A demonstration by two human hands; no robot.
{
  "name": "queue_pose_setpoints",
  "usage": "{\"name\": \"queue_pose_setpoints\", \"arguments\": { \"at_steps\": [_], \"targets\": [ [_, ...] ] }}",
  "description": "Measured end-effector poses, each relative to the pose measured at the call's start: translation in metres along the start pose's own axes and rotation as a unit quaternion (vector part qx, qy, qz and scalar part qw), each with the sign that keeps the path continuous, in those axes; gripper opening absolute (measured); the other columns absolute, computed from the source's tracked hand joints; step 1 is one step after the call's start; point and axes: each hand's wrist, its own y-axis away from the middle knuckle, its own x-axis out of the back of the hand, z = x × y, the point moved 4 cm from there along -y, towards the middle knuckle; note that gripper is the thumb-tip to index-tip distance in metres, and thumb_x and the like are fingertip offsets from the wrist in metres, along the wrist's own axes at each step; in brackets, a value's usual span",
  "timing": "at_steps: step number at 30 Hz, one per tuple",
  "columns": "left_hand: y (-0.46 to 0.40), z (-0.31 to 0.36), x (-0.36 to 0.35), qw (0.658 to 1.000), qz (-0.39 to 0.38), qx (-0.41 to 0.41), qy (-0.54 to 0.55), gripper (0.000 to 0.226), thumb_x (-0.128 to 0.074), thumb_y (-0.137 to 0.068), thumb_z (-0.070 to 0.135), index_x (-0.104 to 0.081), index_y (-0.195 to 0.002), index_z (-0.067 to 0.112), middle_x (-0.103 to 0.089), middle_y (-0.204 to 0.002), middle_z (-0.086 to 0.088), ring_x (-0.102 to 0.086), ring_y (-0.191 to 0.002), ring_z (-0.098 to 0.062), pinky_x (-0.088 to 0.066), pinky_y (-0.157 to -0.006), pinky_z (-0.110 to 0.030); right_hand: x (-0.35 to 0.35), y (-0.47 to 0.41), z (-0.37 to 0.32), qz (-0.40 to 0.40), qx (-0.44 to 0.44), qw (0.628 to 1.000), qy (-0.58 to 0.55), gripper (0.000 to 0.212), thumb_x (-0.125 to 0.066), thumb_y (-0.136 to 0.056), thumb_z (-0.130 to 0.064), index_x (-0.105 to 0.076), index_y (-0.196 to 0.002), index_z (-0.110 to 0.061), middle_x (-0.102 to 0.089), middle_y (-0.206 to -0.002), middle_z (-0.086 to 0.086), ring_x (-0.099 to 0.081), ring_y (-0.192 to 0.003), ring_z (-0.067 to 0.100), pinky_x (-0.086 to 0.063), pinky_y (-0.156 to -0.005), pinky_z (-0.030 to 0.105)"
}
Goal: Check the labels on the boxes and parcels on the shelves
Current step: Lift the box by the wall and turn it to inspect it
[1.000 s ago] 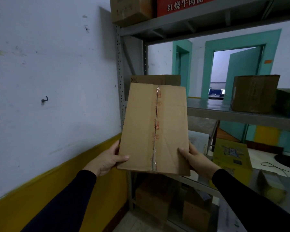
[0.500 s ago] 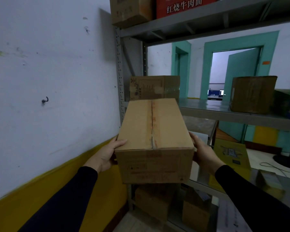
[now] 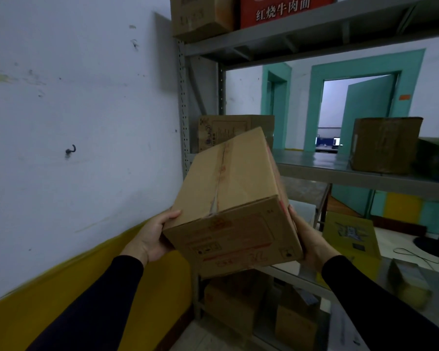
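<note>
We hold a brown cardboard box (image 3: 232, 198) up in the air between our two hands, in front of the left end of the grey metal shelves (image 3: 340, 171) and clear of every shelf board. The box is tilted, its taped top face turned up and leaning toward the left, its near end face turned toward us with faint red and black print on it that is too blurred to read. Our left hand (image 3: 152, 236) grips the box at its lower left corner, the fingers curled onto the left edge of the top face and the palm under the side. Our right hand (image 3: 307, 239) presses flat against the right side of the box near its lower right corner, the fingers lying straight up along that side.

Behind the held box, at the left end of the middle shelf, stands a printed carton (image 3: 228, 131), partly hidden by it. Farther right on the same shelf sits a plain brown carton (image 3: 385, 144). On the top shelf, a brown carton stands beside a red carton (image 3: 284, 8) with white Chinese characters. A yellow box (image 3: 350, 236) lies on the lower shelf just right of our right hand, and more brown cartons (image 3: 231, 305) stand on the bottom level below the held box.
</note>
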Motion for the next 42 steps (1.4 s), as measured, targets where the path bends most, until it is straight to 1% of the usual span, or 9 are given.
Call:
{"name": "queue_pose_setpoints", "arguments": {
  "at_steps": [5,8,10,13,21,29,37,39,42],
  "targets": [
    [-0.008,0.012,-0.04,0.97,-0.011,-0.059,-0.235,0.047,-0.042,-0.106,0.031,-0.035,-0.151,0.022,-0.044,-0.14,0.008,-0.052,-0.105,-0.006,-0.044,-0.084,-0.013,-0.007,-0.005,-0.005,0.027,0.066,0.997,0.021,0.075,-0.071,-0.076,-0.053,-0.047,-0.14,-0.021,-0.071,-0.116,0.014,-0.072,-0.093,0.032,-0.061,-0.068,0.043],
    [-0.013,0.006,-0.072,0.957,-0.034,-0.039,-0.284,0.093,-0.04,-0.079,0.088,-0.019,-0.156,0.041,-0.029,-0.157,0.015,-0.037,-0.14,-0.012,-0.027,-0.119,-0.038,-0.022,-0.007,-0.01,0.031,0.114,0.991,0.068,0.075,-0.074,-0.076,-0.05,-0.046,-0.142,-0.028,-0.069,-0.121,0.006,-0.068,-0.108,0.028,-0.058,-0.085,0.046],
    [-0.023,-0.003,-0.071,0.972,-0.04,-0.037,-0.227,0.098,-0.039,-0.069,0.097,-0.034,-0.15,0.044,-0.049,-0.149,0.006,-0.046,-0.136,-0.016,-0.031,-0.117,-0.046,-0.03,-0.003,-0.014,0.029,0.137,0.987,0.082,0.054,-0.071,-0.086,-0.044,-0.05,-0.135,-0.032,-0.069,-0.119,0.001,-0.067,-0.106,0.023,-0.057,-0.085,0.041],
    [-0.022,-0.005,-0.071,0.98,-0.028,-0.052,-0.189,0.083,-0.04,-0.077,0.091,-0.051,-0.142,0.04,-0.065,-0.132,0.002,-0.059,-0.123,-0.02,-0.041,-0.111,-0.048,-0.037,0.005,-0.022,0.021,0.167,0.979,0.116,0.031,-0.068,-0.091,-0.039,-0.051,-0.117,-0.044,-0.066,-0.118,-0.005,-0.067,-0.105,0.017,-0.056,-0.078,0.031],
    [-0.018,-0.009,-0.065,0.988,-0.002,-0.066,-0.139,0.052,-0.044,-0.099,0.061,-0.066,-0.125,0.022,-0.074,-0.107,-0.009,-0.07,-0.101,-0.027,-0.055,-0.092,-0.043,-0.052,0.008,-0.031,0.017,0.158,0.974,0.16,0.042,-0.067,-0.093,-0.04,-0.046,-0.13,-0.041,-0.065,-0.118,-0.003,-0.067,-0.103,0.019,-0.056,-0.074,0.032],
    [-0.024,-0.011,-0.055,0.988,0.007,-0.045,-0.148,0.052,-0.042,-0.099,0.061,-0.07,-0.117,0.021,-0.074,-0.108,-0.01,-0.068,-0.104,-0.028,-0.049,-0.103,-0.048,-0.052,0.003,-0.026,0.018,0.145,0.975,0.166,0.04,-0.063,-0.096,-0.038,-0.043,-0.13,-0.039,-0.064,-0.115,-0.006,-0.065,-0.1,0.016,-0.053,-0.069,0.026],
    [-0.021,0.017,-0.01,0.937,0.09,-0.089,-0.326,0.081,-0.053,-0.095,0.058,-0.024,-0.157,0.015,-0.033,-0.158,-0.003,-0.034,-0.144,-0.025,-0.025,-0.11,-0.027,-0.025,0.001,-0.033,0.003,0.085,0.996,0.005,0.05,-0.054,-0.1,-0.045,-0.042,-0.145,-0.027,-0.069,-0.116,0.013,-0.072,-0.083,0.029,-0.059,-0.058,0.037],
    [-0.022,0.015,0.017,0.967,0.088,-0.007,-0.239,0.098,-0.069,-0.072,0.077,-0.045,-0.148,0.02,-0.047,-0.15,-0.004,-0.047,-0.134,-0.032,-0.031,-0.116,-0.044,-0.021,0.002,-0.032,-0.011,0.069,0.997,-0.027,0.05,-0.049,-0.101,-0.049,-0.047,-0.142,-0.021,-0.072,-0.103,0.015,-0.073,-0.072,0.027,-0.058,-0.053,0.035],
    [-0.013,0.014,0.018,0.995,0.04,0.022,-0.084,0.069,-0.077,-0.068,0.065,-0.069,-0.122,0.022,-0.07,-0.122,-0.013,-0.064,-0.108,-0.032,-0.046,-0.104,-0.05,-0.023,0.005,-0.033,-0.009,0.074,0.997,0.002,0.05,-0.045,-0.102,-0.052,-0.053,-0.139,-0.02,-0.075,-0.097,0.013,-0.073,-0.073,0.027,-0.059,-0.055,0.036]
  ]
}}
